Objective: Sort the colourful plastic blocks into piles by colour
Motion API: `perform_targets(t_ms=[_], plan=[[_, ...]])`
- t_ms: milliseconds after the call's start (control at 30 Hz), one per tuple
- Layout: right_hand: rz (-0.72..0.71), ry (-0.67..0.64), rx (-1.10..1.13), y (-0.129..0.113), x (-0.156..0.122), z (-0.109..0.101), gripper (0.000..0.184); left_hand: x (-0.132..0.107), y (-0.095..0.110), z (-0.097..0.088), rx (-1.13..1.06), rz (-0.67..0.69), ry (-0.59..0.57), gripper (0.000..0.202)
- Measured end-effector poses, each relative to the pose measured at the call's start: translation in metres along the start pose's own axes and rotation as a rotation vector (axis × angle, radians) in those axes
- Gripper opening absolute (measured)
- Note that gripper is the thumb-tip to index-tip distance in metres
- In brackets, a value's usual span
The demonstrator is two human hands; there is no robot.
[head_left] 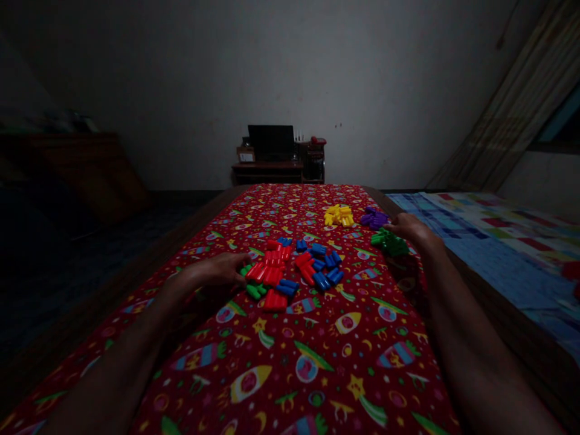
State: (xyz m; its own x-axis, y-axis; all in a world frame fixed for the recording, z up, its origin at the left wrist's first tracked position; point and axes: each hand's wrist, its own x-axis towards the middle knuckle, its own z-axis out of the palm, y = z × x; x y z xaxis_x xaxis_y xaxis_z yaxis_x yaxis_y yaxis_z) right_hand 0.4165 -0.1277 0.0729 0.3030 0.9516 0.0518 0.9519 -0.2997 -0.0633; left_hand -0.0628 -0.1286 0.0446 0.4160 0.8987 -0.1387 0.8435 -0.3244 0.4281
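Note:
My left hand (226, 269) reaches in from the left with its fingers bent. Its fingertips close on a green plastic piece (245, 270) at the edge of a mixed pile. Red pieces (274, 258) lie over and beside more green ones (256, 291), with blue pieces (322, 280) to their right. Farther right, my right hand (410, 229) is at a green pile (392, 243), thumb and fingers pinched at its top; they partly hide what they grip, which looks like a green piece. A purple pile (374, 218) and a yellow pile (339, 215) lie just beyond.
A red patterned cloth (312, 374) covers the long table. Against the far wall stands a desk with a dark monitor (272, 142). A bed with a checkered cover (498, 241) is at the right, and a wooden cabinet (86, 175) at the left. The room is dim.

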Motion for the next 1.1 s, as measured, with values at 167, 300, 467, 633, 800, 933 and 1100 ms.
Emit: perform_targets(t_ms=[167, 300, 467, 633, 800, 933, 1100], plan=[[-0.043, 0.06, -0.007, -0.021, -0.016, -0.016, 0.033, 0.0, 0.0, -0.007, 0.064, -0.078, 0.152, 0.022], [-0.133, 0.151, -0.007, -0.056, -0.038, -0.03, 0.032, 0.004, 0.0, -0.008, -0.056, -0.075, 0.359, 0.02], [-0.42, 0.18, 0.027, -0.113, -0.072, -0.032, 0.032, 0.009, 0.016, -0.006, -0.368, -0.018, 0.656, 0.031], [-0.803, 0.116, 0.243, -0.162, -0.108, -0.011, 0.034, 0.002, 0.057, 0.012, -0.606, 0.138, 0.524, 0.037], [-0.925, 0.14, 0.292, -0.179, -0.121, 0.009, 0.028, -0.001, 0.081, 0.032, -0.665, 0.281, 0.361, 0.036], [-0.814, 0.193, 0.234, -0.164, -0.101, 0.004, 0.028, -0.001, 0.074, 0.024, -0.513, 0.272, 0.344, 0.038], [-0.389, 0.255, 0.087, -0.101, -0.056, -0.016, 0.028, -0.004, 0.047, 0.009, -0.126, 0.236, 0.166, 0.023]])
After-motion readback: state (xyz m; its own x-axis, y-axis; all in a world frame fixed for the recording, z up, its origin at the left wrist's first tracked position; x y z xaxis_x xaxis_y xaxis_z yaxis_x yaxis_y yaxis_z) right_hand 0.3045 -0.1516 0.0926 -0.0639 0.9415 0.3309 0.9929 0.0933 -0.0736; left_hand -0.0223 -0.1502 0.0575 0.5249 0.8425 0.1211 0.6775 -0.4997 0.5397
